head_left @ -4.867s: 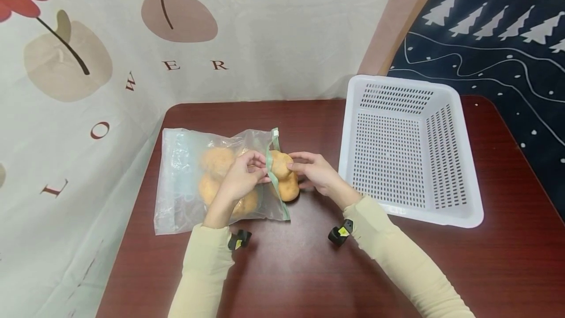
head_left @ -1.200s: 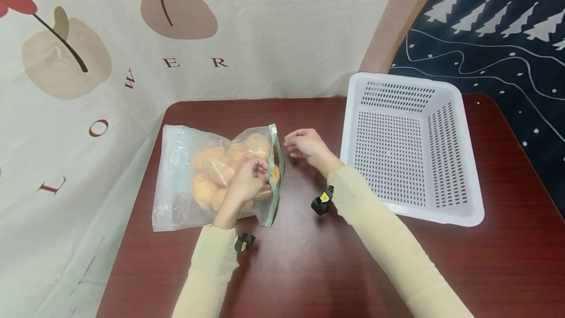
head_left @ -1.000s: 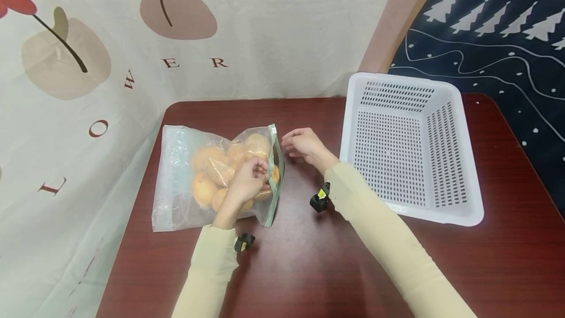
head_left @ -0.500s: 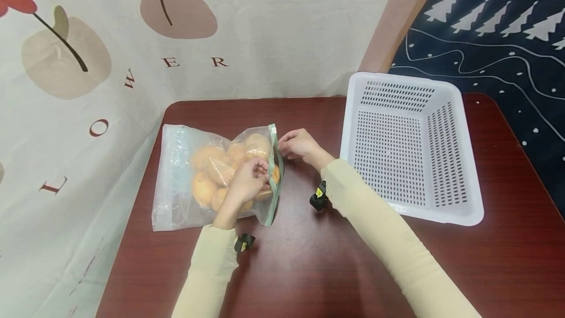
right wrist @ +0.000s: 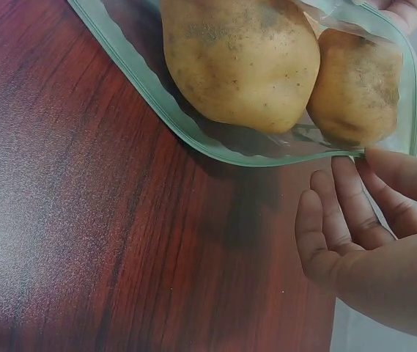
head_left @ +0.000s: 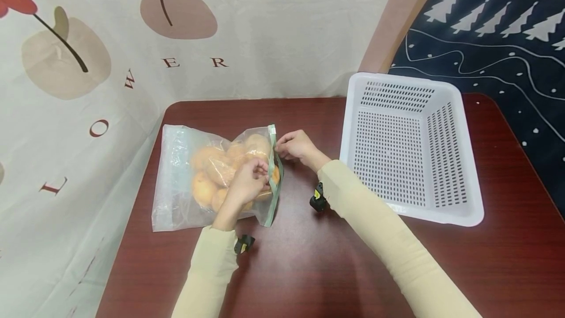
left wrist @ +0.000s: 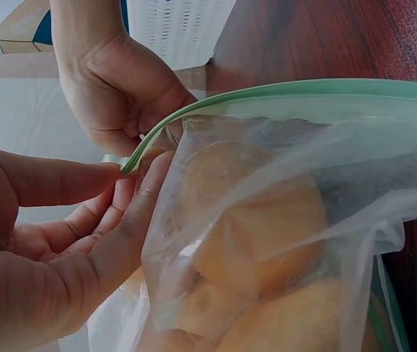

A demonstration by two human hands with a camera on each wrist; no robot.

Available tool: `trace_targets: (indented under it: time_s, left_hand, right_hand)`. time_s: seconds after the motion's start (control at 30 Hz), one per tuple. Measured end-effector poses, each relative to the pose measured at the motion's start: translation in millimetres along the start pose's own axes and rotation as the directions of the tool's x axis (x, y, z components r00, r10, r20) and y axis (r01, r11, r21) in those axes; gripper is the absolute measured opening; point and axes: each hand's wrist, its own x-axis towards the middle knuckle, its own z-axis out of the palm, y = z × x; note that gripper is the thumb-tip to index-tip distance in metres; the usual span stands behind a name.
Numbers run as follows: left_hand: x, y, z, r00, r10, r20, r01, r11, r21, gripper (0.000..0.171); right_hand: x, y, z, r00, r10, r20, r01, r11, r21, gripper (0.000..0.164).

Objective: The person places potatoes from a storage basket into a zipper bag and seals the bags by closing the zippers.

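On the table lies a clear plastic zip bag [head_left: 176, 180] with several potatoes [head_left: 204, 189] inside, its green-edged mouth facing right. My left hand [head_left: 247, 180] pinches one side of the green zip strip [left wrist: 296, 88] between thumb and fingers, as the left wrist view shows. With thumb and fingertips, my right hand [head_left: 300, 146] grips the other side of the strip, near the far corner with the white slider [head_left: 272, 130]. The mouth gapes between the hands. Two potatoes [right wrist: 241, 66] show through it in the right wrist view.
A white perforated plastic basket [head_left: 472, 217] stands on the right of the reddish-brown table [head_left: 291, 269]. Behind the table hangs a light cloth [head_left: 282, 38] with flower prints. A dark blue cloth [head_left: 485, 63] with white trees is at the far right.
The potatoes at the bag's mouth are now inside. My right hand has let go of them, moved left to the strip and taken hold of it. My left hand stays on the bag.
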Motion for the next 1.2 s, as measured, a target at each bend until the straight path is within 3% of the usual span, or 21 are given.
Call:
trace_targets:
  time_s: [0.2, 0.47, 0.77, 1.03, 1.2]
  left_hand:
    - [-2.5, -1.6, -0.8, 1.000, -0.004, 0.006, 0.004, 1.000, 0.006, 0.015]
    - [-6.7, -4.2, -1.7, 1.000, 0.011, -0.006, -0.011, 1.000, 0.015, 0.014]
    - [-10.7, -0.7, -2.3, 0.999, 0.018, -0.036, -0.017, 1.000, 0.025, 0.014]
    - [-12.4, 6.3, -8.9, 0.999, 0.039, -0.026, -0.040, 0.997, -0.070, 0.015]
    - [-12.4, 13.3, -17.0, 0.996, 0.086, 0.001, -0.086, 0.991, -0.105, 0.015]
  right_hand:
    - [0, -1, -1, 1.000, 0.015, 0.004, -0.016, 0.998, 0.068, 0.008]
    - [-3, -4, -1, 0.995, 0.063, 0.072, -0.075, 0.983, 0.170, 0.003]
    - [-8, -10, -1, 0.989, 0.025, 0.143, -0.045, 0.988, 0.144, 0.009]
    - [-14, -22, -9, 0.982, 0.013, 0.189, -0.066, 0.959, 0.277, 0.012]
    - [-22, -33, -15, 0.978, -0.010, 0.210, -0.064, 0.936, 0.346, 0.013]
